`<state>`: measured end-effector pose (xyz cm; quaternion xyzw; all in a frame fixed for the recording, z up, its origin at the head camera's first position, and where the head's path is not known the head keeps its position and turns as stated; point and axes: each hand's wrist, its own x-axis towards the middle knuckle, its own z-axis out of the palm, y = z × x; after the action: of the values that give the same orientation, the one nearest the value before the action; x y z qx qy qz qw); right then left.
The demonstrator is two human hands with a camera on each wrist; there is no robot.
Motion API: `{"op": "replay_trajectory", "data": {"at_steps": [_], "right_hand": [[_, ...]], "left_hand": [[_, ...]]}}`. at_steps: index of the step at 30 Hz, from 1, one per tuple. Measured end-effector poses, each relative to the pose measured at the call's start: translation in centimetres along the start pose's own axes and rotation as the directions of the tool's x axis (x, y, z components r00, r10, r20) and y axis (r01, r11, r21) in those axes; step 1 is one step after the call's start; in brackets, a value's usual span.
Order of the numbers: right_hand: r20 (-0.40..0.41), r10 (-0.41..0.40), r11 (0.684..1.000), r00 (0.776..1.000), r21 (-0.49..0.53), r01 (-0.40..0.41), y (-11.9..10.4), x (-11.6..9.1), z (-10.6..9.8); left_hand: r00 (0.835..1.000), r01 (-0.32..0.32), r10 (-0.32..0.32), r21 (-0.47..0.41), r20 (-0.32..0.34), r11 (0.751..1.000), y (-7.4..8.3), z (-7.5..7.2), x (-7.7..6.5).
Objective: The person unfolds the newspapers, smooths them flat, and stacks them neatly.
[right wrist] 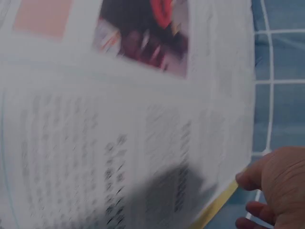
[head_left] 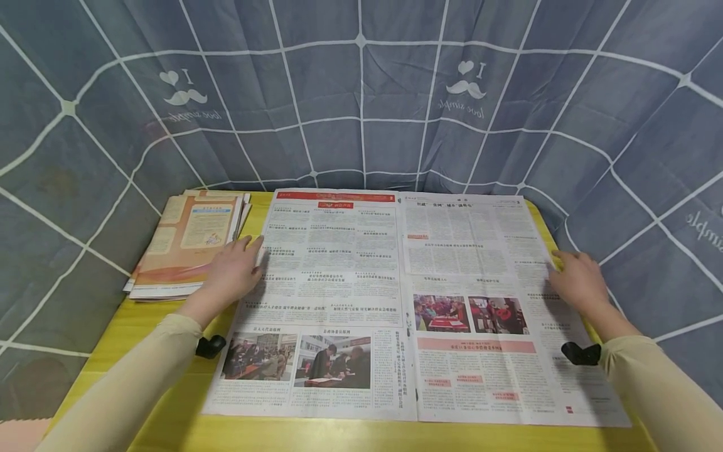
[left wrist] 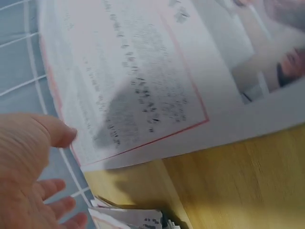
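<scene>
A newspaper (head_left: 339,298) lies spread wide, printed with columns of text, a red banner and several photos. At its left edge is my left hand (head_left: 236,267), between the sheet and a folded pile of papers. In the left wrist view the thumb (left wrist: 62,133) points at the printed page and the other fingers are loosely bent, with nothing between them. My right hand (head_left: 580,285) is at the sheet's right edge. The right wrist view has its thumb tip (right wrist: 243,180) right at the paper's border, fingers spread apart from it.
The folded stack of newspapers (head_left: 189,248) sits at the back left of the yellow wood-grain table (head_left: 316,436). Grey-blue cloth with white grid lines (head_left: 390,94) hangs behind and along both sides. Small black devices (head_left: 211,346) are on both wrists.
</scene>
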<state>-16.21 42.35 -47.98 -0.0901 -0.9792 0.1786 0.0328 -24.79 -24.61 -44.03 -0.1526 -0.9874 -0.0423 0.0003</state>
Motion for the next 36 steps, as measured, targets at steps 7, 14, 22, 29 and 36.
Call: {"op": "replay_trajectory", "data": {"at_steps": [7, 14, 22, 29, 36], "right_hand": [[-0.024, -0.081, 0.994, 0.996, 0.065, 0.082, -3.6, 0.1, 0.2], [0.017, -0.165, 0.979, 0.986, 0.126, 0.161, -7.3, -0.2, 1.5], [0.024, -0.251, 0.955, 0.968, 0.17, 0.243, -11.1, -0.6, 2.6], [0.015, -0.342, 0.926, 0.939, 0.176, 0.335, -14.2, -0.8, 3.6], [0.069, -0.436, 0.891, 0.897, 0.17, 0.42, -17.7, -1.1, 5.3]], "left_hand": [[0.992, -0.063, 0.051, -0.109, -0.112, 0.992, -1.0, -0.5, -0.8], [0.982, -0.11, 0.083, -0.157, -0.171, 0.981, -1.7, -0.6, -1.9], [0.975, -0.139, 0.104, -0.173, -0.197, 0.975, -1.9, -0.1, -3.1], [0.978, -0.13, 0.094, -0.188, -0.189, 0.974, -2.1, 0.4, -3.7], [0.98, -0.069, 0.032, -0.184, -0.197, 0.98, -3.7, 0.1, -4.0]]}}
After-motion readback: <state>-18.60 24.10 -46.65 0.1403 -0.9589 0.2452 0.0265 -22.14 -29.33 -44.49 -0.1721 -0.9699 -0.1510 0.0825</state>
